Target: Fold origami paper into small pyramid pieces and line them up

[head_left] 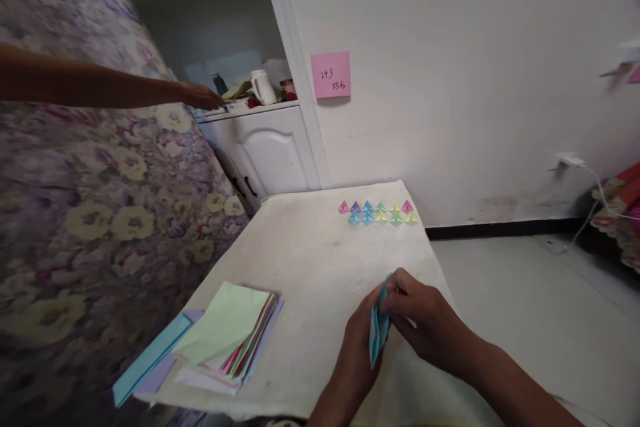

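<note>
A folded piece of blue paper is held upright over the near right part of the table. My left hand grips it from the left, fingers behind it. From the other side, my right hand pinches its upper edge between thumb and fingers. Two rows of small folded paper pieces in pink, purple, blue, green and yellow lie near the table's far right corner. At the near left rests a stack of coloured paper sheets, pale green on top.
A folded blue strip lies left of the stack on the cloth-covered table. Another person's arm reaches in from the left toward a white cabinet. A flowered curtain hangs at left; a pink note is on the wall.
</note>
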Available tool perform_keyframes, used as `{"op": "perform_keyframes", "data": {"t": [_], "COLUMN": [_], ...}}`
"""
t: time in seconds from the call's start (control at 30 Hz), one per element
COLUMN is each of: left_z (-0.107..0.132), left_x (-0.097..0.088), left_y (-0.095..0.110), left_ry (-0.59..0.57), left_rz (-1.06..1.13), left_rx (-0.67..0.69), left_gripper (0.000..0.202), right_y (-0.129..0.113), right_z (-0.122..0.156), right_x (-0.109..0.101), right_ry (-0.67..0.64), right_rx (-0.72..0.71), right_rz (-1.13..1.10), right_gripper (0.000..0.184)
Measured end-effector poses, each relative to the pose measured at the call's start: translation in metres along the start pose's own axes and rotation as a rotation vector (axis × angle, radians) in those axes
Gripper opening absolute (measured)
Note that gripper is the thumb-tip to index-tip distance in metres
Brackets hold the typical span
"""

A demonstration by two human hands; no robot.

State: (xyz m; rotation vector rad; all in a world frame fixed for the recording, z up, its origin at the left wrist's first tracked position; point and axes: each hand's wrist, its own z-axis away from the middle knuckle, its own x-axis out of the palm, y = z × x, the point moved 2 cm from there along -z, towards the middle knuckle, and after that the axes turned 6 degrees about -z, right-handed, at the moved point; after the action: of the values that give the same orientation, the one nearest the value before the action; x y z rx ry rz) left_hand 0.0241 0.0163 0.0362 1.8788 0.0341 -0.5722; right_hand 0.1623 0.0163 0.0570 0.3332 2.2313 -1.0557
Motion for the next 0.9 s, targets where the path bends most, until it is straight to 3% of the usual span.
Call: {"op": "perform_keyframes", "data": {"t": [0.17, 0.3, 0.5, 0.6, 0.8, 0.9], "left_z": [0.001, 0.005, 0.008, 0.01, 0.017, 0.02], "left_x": [0.001, 0.001, 0.004, 0.005, 0.003, 0.0], "left_y": [-0.009, -0.021, -0.028, -0.026, -0.03, -0.031], "left_ry": [0.068, 0.1, 0.022, -0.039, -0.069, -0.089], "left_rz": [-0.058, -0.199, -0.321, -0.38, -0.712, -0.713], "left_rx": [-0.046, -0.082, -0.066, -0.063, -0.216, -0.265], "left_gripper": [0.043, 0.053, 0.071, 0.066, 0.066, 0.059], "right_y": [-0.002, 0.001, 0.008, 0.008, 0.005, 0.006], "right_z": [0.001, 0.003, 0.001, 0.0, -0.001, -0.001], "right_x": [0.007, 0.012, 0.016, 0.017, 0.021, 0.024], "right_ry": [-0.077, -0.132, -0.126, -0.142, -0.19, -0.206], "right_rx": [-0.049, -0.008, 0.046, 0.041, 0.05, 0.044], "right_rz": [0.018, -0.001, -0.017, -0.001, 0.072, 0.112], "right_gripper": [0.025, 0.026, 0.024, 0.021, 0.021, 0.023]}}
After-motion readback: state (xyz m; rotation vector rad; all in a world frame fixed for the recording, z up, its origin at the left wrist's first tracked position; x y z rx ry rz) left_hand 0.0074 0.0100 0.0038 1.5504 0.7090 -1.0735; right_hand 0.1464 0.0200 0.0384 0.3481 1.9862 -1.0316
